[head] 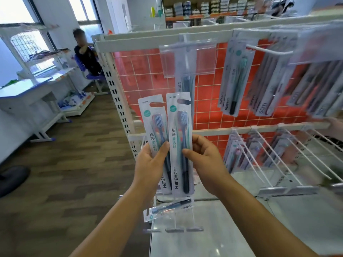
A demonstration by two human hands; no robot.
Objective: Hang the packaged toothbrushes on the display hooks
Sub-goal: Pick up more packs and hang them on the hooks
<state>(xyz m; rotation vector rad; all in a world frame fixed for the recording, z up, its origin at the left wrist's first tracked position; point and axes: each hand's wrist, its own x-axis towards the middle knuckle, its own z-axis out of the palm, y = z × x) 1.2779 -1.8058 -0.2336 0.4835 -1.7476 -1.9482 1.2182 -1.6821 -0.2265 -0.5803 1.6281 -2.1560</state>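
I see my left hand (150, 161) curled round one pack (154, 125), thumb across its front, and my right hand (207, 164) pinching a second pack (179, 130) beside it, both upright before the red grid (148, 71). White hooks (269, 49) jut out at right. Wood floor (74, 149) lies left, with a desk (27, 89) and a seated person (87, 58) beyond

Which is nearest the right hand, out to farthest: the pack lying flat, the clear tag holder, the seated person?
1. Pack lying flat, just below the right hand.
2. Clear tag holder, higher up, ahead.
3. Seated person, far off at the left.
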